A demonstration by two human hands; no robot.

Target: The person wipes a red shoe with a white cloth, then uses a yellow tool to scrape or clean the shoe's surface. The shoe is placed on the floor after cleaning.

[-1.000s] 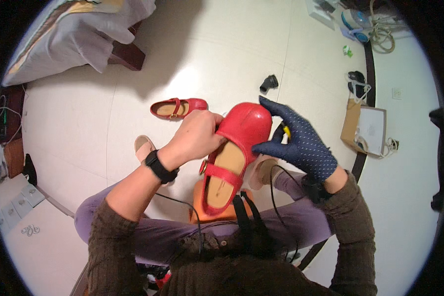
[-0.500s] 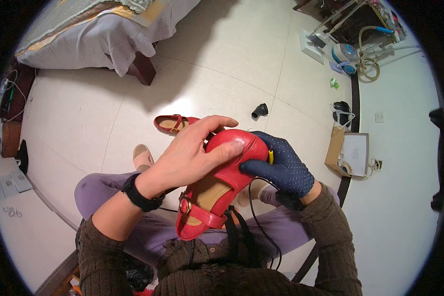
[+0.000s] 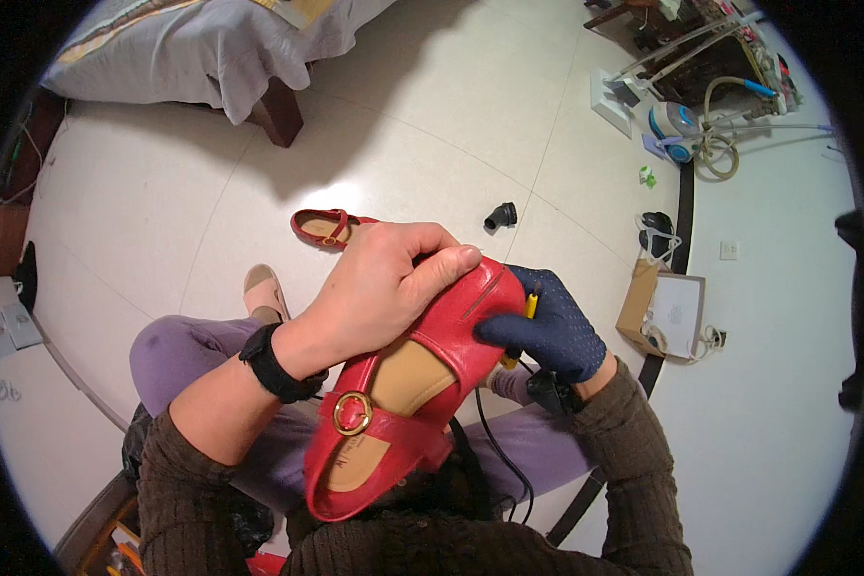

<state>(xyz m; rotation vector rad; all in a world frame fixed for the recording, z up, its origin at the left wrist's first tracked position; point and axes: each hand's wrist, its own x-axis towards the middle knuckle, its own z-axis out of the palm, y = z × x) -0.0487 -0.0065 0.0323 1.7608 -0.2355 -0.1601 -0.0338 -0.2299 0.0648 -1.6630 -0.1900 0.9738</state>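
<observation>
A red strapped shoe with a gold ring buckle and tan insole is held over my lap, its toe pointing away and to the right. My bare left hand wraps the left side of the toe, thumb lying on top near the tip. On the other side my right hand, in a navy glove with white dots, grips the toe with its thumb above. A slim yellow object shows at the gloved fingers; its kind is mostly hidden. The matching red shoe rests on the floor beyond my left hand.
A black pipe-like piece lies on the tiled floor ahead. Far left stands a draped bed with a dark leg. At right are an open carton, a blue-and-white vacuum cleaner and the wall. A black cord hangs below my right hand.
The shoe's heel has come nearer and lower, showing more of the insole. My left thumb has shifted toward the toe's tip, and more of the yellow object shows.
</observation>
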